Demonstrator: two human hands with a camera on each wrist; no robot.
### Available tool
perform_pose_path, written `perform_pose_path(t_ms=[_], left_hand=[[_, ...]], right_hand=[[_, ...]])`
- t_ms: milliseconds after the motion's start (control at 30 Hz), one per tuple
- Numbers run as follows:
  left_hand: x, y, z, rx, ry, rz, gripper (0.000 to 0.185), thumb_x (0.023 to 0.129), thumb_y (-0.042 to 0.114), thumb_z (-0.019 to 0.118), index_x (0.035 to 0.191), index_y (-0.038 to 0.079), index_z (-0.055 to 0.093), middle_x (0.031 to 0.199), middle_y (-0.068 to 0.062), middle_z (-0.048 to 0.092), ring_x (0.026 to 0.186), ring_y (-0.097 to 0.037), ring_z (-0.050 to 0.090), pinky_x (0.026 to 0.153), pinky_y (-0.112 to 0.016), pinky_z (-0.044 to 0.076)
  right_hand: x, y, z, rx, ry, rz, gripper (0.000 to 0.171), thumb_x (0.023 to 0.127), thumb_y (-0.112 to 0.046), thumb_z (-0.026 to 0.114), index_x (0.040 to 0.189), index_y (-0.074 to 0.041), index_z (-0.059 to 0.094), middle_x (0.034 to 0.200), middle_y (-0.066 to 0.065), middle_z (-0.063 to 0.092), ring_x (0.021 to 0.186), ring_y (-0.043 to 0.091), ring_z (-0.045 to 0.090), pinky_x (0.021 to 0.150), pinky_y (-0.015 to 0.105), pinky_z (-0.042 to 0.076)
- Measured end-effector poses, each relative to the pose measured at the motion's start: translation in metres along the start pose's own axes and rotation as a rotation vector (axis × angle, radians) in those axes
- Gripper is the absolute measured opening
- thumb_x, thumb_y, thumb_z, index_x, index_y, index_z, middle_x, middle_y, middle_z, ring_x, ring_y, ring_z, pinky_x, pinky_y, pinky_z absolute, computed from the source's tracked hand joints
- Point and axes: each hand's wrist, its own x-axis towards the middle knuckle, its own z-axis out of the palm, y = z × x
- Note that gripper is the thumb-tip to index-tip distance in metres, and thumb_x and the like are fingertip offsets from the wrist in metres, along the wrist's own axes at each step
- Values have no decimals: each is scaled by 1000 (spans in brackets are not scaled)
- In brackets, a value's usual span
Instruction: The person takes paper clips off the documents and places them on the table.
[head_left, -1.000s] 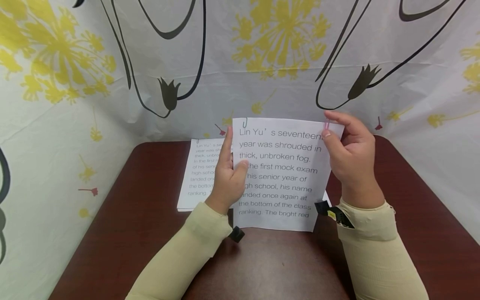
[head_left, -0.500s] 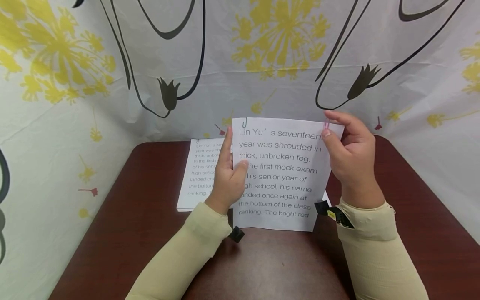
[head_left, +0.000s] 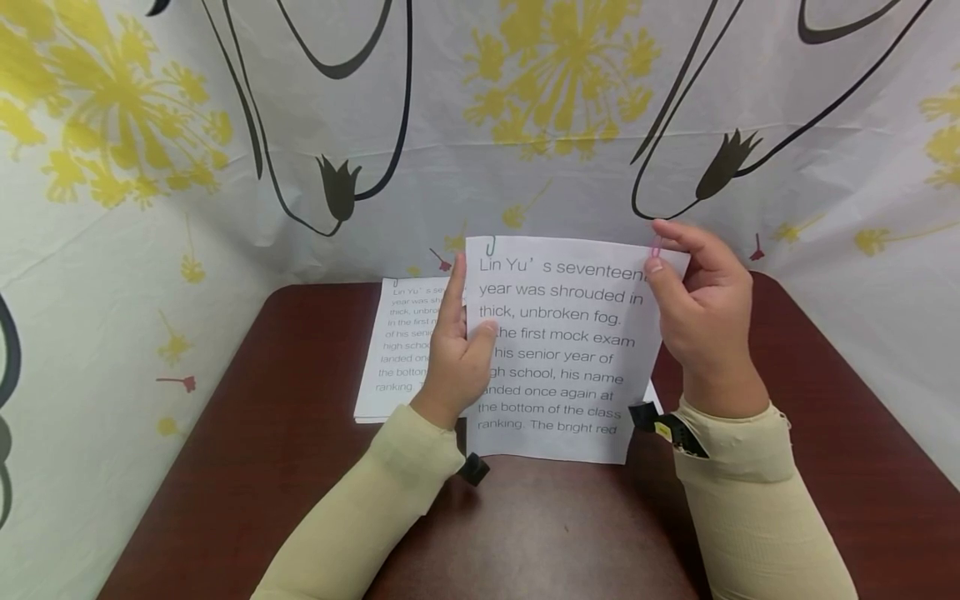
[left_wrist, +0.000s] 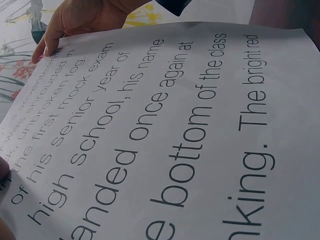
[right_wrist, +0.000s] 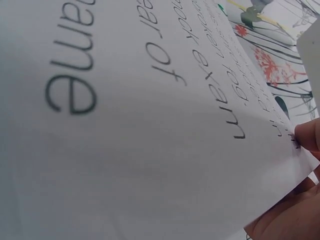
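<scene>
Your left hand [head_left: 457, 354] grips the printed sheet [head_left: 562, 358] at its left edge; your right hand [head_left: 701, 312] pinches the pink paperclip [head_left: 655, 247] at its top right corner, table [head_left: 562, 533] bare at frame bottom.

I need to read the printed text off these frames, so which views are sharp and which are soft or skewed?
Head view: evenly lit and sharp, the held sheet readable. Left wrist view: letters crisp up close but strongly slanted, shrinking towards the right hand. Right wrist view: text upside down, the nearest letters blurred.
</scene>
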Motion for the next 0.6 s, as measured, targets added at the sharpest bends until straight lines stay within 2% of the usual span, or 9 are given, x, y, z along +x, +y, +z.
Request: perform_pose_path(t_ms=[367,600], left_hand=[[0,0,0,2,-3,3,93,102,-8,40,168,47,7,147,2,64,107,-28,77,77,-43,66],[0,0,0,7,-7,9,91,102,-9,40,170,41,5,149,2,63,108,-28,77,76,-43,66]], right_hand=[[-1,-1,1,2,6,-17,35,91,16,60,125,10,70,99,8,66,74,16,65,65,19,57],[-1,-2,2,-1,7,-26,36,91,16,60,125,10,70,100,8,66,73,15,64,63,19,56]])
